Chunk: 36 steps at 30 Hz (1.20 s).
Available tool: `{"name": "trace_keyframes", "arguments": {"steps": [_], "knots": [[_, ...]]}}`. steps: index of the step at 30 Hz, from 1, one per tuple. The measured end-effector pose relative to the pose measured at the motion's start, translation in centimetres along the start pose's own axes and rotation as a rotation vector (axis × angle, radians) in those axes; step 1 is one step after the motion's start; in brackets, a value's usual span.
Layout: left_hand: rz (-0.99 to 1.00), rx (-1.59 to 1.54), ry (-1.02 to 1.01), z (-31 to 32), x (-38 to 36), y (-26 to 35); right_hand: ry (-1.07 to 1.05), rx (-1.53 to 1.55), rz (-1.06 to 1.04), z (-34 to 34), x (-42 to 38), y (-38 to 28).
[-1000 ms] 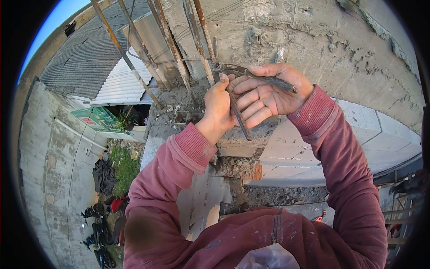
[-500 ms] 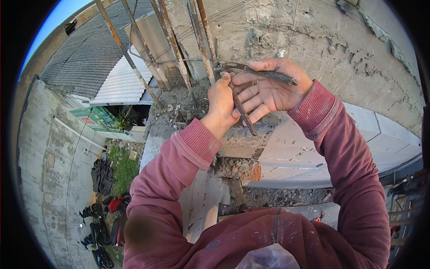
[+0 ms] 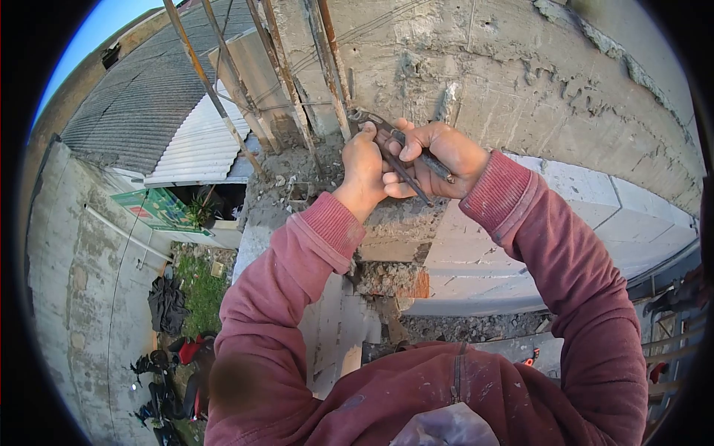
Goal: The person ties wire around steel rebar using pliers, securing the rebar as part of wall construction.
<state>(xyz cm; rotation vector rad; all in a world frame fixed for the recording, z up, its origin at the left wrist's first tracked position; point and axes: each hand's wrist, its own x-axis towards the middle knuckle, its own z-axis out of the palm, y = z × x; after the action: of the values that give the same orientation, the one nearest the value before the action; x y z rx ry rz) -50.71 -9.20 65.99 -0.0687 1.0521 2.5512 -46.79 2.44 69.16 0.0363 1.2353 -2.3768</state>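
Dark, worn pincers [image 3: 431, 163] with two long handles lie between my hands, their jaws at the foot of a rusty rebar rod [image 3: 329, 67]. My right hand [image 3: 446, 156] is curled round the handles, which have come close together. My left hand [image 3: 362, 165] is closed at the pincers' head, its thumb up near the jaws. Whether it grips the tool or something thin beside it is hidden. Rough mortar [image 3: 286, 167] surrounds the bases of the upright rods.
More rusty rods [image 3: 204, 78] stand at the upper left. Beyond them are a corrugated roof [image 3: 160, 100] and a yard with grass [image 3: 201, 297] and motorcycles [image 3: 160, 386] far below. A rough concrete surface [image 3: 520, 89] and white blocks [image 3: 506, 245] extend to the right.
My right hand has gone from spread fingers to curled round the handles, and the handles have swung closer together. My left hand has barely moved. The view has shifted slightly.
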Motion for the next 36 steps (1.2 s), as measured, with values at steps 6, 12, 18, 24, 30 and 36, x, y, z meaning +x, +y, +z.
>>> {"name": "trace_keyframes", "arguments": {"steps": [6,12,18,24,30,36], "knots": [[0.018,-0.032,-0.079,-2.4,2.2,-1.0,-0.235,0.021,0.197,-1.4,0.2,-2.9],[-0.011,-0.055,-0.089,-1.8,1.5,-0.4,-0.417,0.17,0.185,-2.5,0.8,-3.0],[0.0,-0.065,-0.18,-2.4,2.0,-0.5,-0.45,0.232,0.11,-3.1,0.9,-1.8],[-0.059,-0.121,-0.216,-1.9,1.1,-0.2,-0.486,0.153,0.173,-2.3,1.0,-3.6],[0.003,-0.263,-0.517,-3.9,4.1,-1.0,-0.438,0.219,0.175,-1.6,1.3,-3.3],[0.204,-0.718,-0.518,-0.6,4.6,-2.1,-0.173,0.152,0.007,1.7,0.0,-2.5]]}}
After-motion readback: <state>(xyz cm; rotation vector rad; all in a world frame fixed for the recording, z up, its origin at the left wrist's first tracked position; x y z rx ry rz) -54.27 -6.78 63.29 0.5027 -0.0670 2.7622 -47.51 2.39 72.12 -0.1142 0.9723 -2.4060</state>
